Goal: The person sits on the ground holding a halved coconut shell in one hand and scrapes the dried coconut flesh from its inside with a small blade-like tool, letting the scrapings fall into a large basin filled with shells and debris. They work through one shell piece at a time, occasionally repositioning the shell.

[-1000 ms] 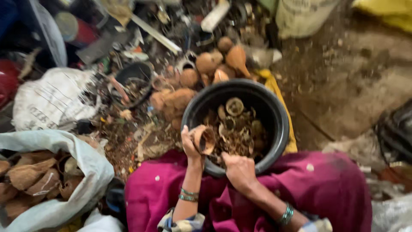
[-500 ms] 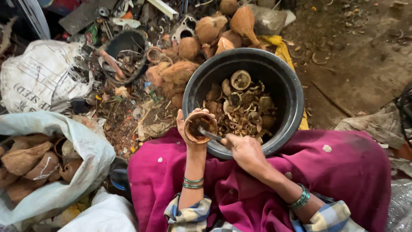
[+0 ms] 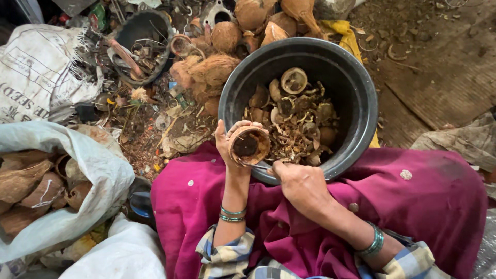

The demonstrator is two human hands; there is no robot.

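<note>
My left hand [image 3: 227, 144] holds a brown coconut half shell [image 3: 249, 145] with its dark hollow facing up, just over the near rim of a large black tub [image 3: 361, 98]. My right hand [image 3: 299, 183] is closed around a thin metal tool [image 3: 262, 165] whose tip lies under the shell. The tub rests against my lap, which is covered in magenta cloth [image 3: 413, 206], and holds several dried shell pieces and scraps [image 3: 297, 116].
Whole husked coconuts [image 3: 217, 67] lie beyond the tub. A smaller black tub [image 3: 142, 44] with scrap stands at the upper left. A white sack [image 3: 36, 62] and a sack of shell halves [image 3: 41, 186] lie to the left. Bare dirt floor [image 3: 444, 67] lies to the right.
The view has shifted slightly. My left hand has tilted the shell so its hollow faces up more, and my right hand has drawn the tool from inside the shell to below it.
</note>
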